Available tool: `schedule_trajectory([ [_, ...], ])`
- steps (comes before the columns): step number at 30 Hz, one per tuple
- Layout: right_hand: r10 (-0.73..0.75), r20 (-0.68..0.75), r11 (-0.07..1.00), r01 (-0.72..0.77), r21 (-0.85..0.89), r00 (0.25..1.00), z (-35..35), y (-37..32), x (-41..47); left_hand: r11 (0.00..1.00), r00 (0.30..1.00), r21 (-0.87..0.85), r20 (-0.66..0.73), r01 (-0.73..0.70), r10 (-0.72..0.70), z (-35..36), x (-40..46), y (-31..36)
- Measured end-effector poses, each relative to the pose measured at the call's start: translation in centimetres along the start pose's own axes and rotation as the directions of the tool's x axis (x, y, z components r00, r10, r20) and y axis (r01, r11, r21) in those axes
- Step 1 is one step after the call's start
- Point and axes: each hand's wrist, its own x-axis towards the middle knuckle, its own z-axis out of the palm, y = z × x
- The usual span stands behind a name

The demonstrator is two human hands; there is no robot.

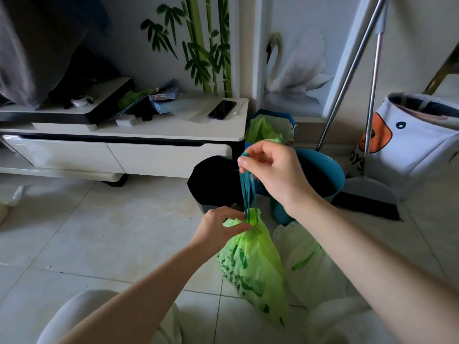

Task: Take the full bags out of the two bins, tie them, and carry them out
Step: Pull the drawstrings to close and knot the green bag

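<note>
Green, thin plastic, printed with darker green marks: drawstring rubbish bag (253, 266), out of its bin and hanging low over the pale tiled floor (99, 234), mouth already gathered tight. From the head view only: right hand (275, 170) raised, grip closed in a pinch on the top of the teal drawstring loops (248, 192); left hand (221, 227) lower, fingers curled round the puckered neck of the bag. Strings taut and nearly upright between the two hands, so the bag's long axis runs down from the right grip, tilting slightly to the right towards the bottom. Left hand nearer the bag, touching it; right hand well above, joined only by the strings. Judged as the tying step: knot probably to be made just above the left grip, with the right hand bringing the slack round. Just right of the green bag, a whitish translucent bag with a green strip (310, 264) on the floor, partly behind the right forearm; tied or not, impossible to say. Behind the hands, an empty-looking black angular bin (213, 182) and a teal round bin (330, 175), both partly covered by the hands. Further back, a blue container with a green liner (268, 125) beside the white tabletop (173, 130); contents unclear. Underside of the green bag hard to read, so contact with the floor uncertain.
</note>
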Motion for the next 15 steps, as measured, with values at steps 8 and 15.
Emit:
schedule_trajectory([
  [8,-0.018,0.031,1.0,0.018,0.006,0.999,0.3,0.6,0.0,1.0,0.997,-0.007,0.076,-0.027,0.028,1.2,1.0,-0.4],
  [15,0.035,-0.042,0.997,-0.032,0.073,0.999,-1.9,1.1,1.5,0.947,0.994,-0.304,-0.019,0.1,-0.111,0.0,1.5,0.4],
])
